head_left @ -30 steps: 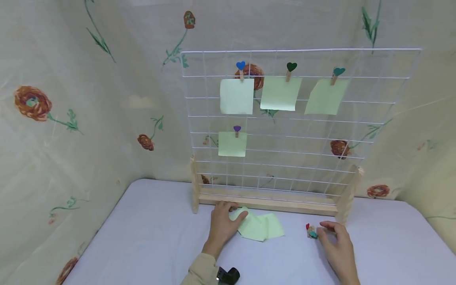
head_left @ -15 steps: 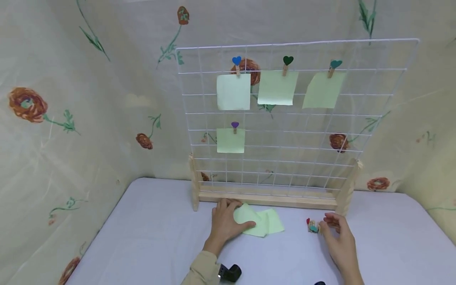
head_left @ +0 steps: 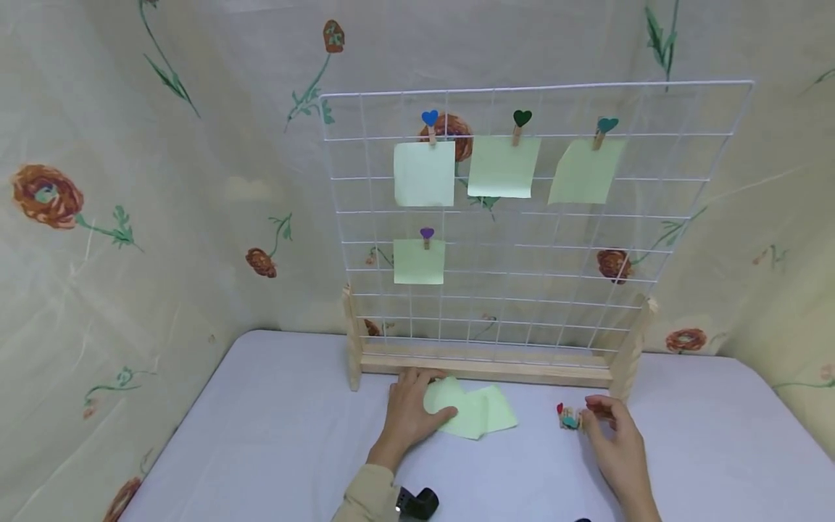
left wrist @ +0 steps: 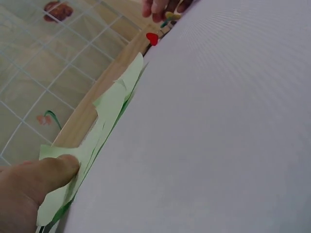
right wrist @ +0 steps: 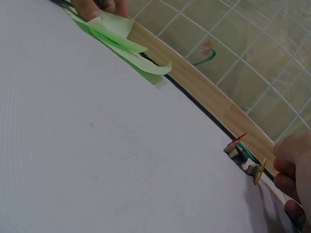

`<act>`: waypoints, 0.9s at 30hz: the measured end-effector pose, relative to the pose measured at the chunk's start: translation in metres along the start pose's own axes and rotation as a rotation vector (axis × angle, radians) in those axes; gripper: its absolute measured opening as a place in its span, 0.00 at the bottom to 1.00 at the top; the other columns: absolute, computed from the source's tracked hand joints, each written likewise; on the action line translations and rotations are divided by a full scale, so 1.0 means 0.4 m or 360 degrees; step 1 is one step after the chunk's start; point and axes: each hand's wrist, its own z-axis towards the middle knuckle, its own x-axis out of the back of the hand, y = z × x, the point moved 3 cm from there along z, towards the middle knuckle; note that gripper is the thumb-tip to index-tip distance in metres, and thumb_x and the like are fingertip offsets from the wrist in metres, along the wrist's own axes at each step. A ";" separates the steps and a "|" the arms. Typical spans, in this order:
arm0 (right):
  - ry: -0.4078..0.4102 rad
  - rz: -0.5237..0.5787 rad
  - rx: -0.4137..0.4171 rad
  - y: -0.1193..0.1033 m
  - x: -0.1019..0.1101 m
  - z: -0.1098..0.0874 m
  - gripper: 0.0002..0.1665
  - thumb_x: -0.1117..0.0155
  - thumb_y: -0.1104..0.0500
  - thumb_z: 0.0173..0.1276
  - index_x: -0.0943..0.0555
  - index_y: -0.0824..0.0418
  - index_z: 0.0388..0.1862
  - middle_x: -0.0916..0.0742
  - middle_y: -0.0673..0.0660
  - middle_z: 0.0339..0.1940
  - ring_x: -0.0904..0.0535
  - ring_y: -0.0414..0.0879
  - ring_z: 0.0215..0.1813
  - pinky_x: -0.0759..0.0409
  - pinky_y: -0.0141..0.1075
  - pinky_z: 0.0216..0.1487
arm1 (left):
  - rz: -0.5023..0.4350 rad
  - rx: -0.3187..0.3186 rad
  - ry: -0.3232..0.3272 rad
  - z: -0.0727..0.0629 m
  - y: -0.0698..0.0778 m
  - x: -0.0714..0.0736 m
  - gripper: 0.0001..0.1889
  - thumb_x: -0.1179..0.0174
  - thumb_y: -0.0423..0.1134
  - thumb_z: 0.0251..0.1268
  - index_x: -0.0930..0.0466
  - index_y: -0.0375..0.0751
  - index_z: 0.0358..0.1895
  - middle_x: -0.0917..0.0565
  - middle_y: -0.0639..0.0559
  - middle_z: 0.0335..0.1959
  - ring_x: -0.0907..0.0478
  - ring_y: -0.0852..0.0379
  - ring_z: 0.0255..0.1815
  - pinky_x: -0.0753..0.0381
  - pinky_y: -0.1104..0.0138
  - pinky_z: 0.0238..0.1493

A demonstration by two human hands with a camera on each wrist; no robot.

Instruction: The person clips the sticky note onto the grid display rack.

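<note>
My left hand (head_left: 411, 417) rests at the overlapping light green paper notes (head_left: 471, 412), its thumb (left wrist: 60, 170) lying on the top one. Several edges of the notes curl up from the white tabletop in the right wrist view. My right hand (head_left: 618, 442) is beside a small cluster of heart-topped wooden clothespins (head_left: 569, 417), fingers loosely bent around a gap. A red heart (left wrist: 152, 39) and a yellow heart (right wrist: 260, 172) show on these clothespins, with a teal one between. The right fingertips are close to the yellow-hearted clothespin, with nothing visible held.
A white wire grid (head_left: 522, 275) on a wooden stand (head_left: 483, 368) rises just behind both hands. Clothespins hold three notes along its top and one green note (head_left: 419, 262) lower left. Flower-patterned cloth (head_left: 163, 290) surrounds the table (head_left: 274, 435).
The left thumb has slid over the notes toward the front right, with the hand otherwise in place. The right hand has barely moved beside the clothespins. The head view has shifted slightly.
</note>
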 end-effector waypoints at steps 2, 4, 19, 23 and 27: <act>0.0008 0.0005 0.0006 0.000 0.000 0.001 0.15 0.44 0.60 0.69 0.25 0.63 0.53 0.18 0.56 0.45 0.34 0.20 0.43 0.36 0.28 0.48 | -0.0118 -0.0015 0.0001 0.000 0.000 0.002 0.24 0.31 0.48 0.52 0.26 0.58 0.54 0.23 0.57 0.50 0.27 0.57 0.53 0.33 0.60 0.50; 0.0020 0.0013 -0.0001 -0.001 0.001 0.002 0.15 0.45 0.60 0.70 0.26 0.62 0.54 0.19 0.55 0.44 0.35 0.19 0.43 0.36 0.24 0.47 | -0.0223 -0.0001 0.0001 0.001 -0.001 0.003 0.22 0.33 0.41 0.55 0.25 0.57 0.54 0.21 0.58 0.49 0.25 0.59 0.52 0.33 0.60 0.51; -0.0244 -0.0055 0.0020 -0.014 0.009 0.001 0.31 0.57 0.76 0.59 0.27 0.61 0.61 0.22 0.65 0.60 0.31 0.58 0.65 0.36 0.51 0.65 | -0.0723 0.0088 0.0047 0.001 -0.018 0.010 0.13 0.41 0.36 0.64 0.20 0.58 0.49 0.19 0.60 0.45 0.23 0.61 0.45 0.23 0.68 0.46; -0.0322 -0.0097 0.0062 -0.016 0.004 0.002 0.30 0.53 0.76 0.57 0.26 0.62 0.60 0.22 0.67 0.59 0.35 0.68 0.66 0.39 0.63 0.62 | -0.0922 0.0188 0.0125 0.003 -0.026 0.023 0.09 0.40 0.37 0.63 0.19 0.56 0.45 0.17 0.57 0.44 0.23 0.61 0.41 0.24 0.72 0.40; -0.0324 -0.0141 0.0112 -0.017 0.002 -0.001 0.26 0.48 0.74 0.59 0.26 0.63 0.58 0.20 0.67 0.56 0.33 0.66 0.63 0.39 0.62 0.60 | -0.1056 0.0247 0.0191 0.007 -0.030 0.029 0.07 0.39 0.36 0.62 0.18 0.51 0.42 0.16 0.52 0.43 0.23 0.60 0.38 0.26 0.73 0.37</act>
